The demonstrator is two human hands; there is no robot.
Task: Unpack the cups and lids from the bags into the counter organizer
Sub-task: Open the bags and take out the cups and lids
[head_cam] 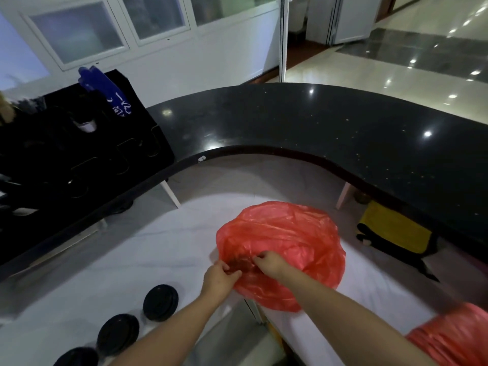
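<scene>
Item: red bag (285,241), knotted mouth directly under my fingers, on the lower white counter (158,241). Left hand (220,277) and right hand (269,262) both pinch the knot, forearms reaching forward, wrists close together.

Risk: thin plastic may tear if I pull hard, spilling the contents.

Black lids (160,302) stand left of my fingers; black organizer (79,143) far left, on the dark counter (317,128).

Both hands (247,269) pinch the red bag's (285,247) knotted mouth beside black lids (160,302)
</scene>
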